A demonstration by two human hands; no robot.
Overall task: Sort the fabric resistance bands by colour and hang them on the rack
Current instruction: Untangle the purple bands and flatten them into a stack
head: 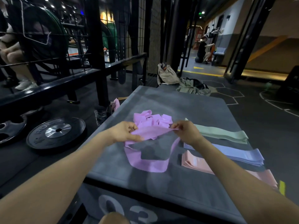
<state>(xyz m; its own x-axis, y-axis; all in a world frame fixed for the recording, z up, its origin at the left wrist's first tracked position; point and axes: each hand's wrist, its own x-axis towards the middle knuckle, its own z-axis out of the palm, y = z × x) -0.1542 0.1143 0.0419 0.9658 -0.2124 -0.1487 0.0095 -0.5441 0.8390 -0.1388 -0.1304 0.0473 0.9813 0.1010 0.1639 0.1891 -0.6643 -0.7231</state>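
Dim room, small bright ceiling lights far off, soft blur everywhere, bent edges, dark corners.

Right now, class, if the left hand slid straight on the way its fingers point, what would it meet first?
The left hand points right, along the stretched pink fabric band it pinches. It would probably meet the right hand first, holding the band's other end; depth is unclear.

Two bare forearms enter from the lower left and lower right of the frame, with no sleeve, watch, bracelet or glove on either. The left hand and right hand carry no rings. A rounded bare knee shows at the bottom edge.
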